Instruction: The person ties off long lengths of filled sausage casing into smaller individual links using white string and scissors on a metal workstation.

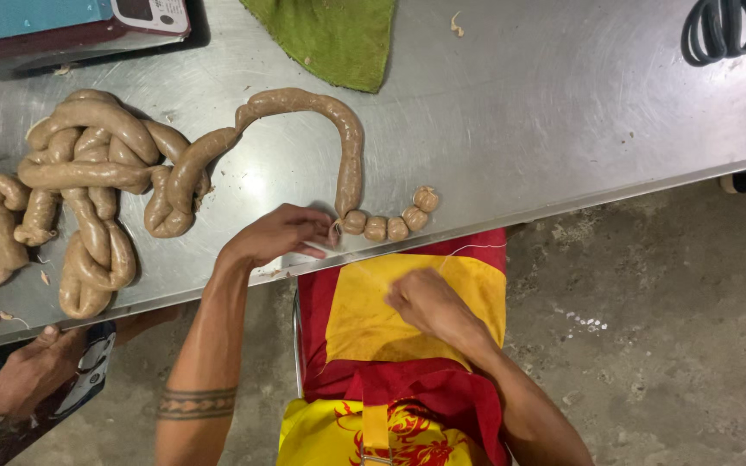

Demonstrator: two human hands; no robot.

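A long pale-brown sausage rope runs in an arch across the steel table from a coiled heap at the left. Its near end is tied off into several small round links by the table's front edge. My left hand pinches the sausage where the thick part meets the first small link. Below the table edge, my right hand is closed on a thin white string that runs up toward the links.
A green cloth lies at the table's far edge, a scale with a blue top at the far left, black scissors at the far right. Another person's hand rests at the lower left. Concrete floor lies below.
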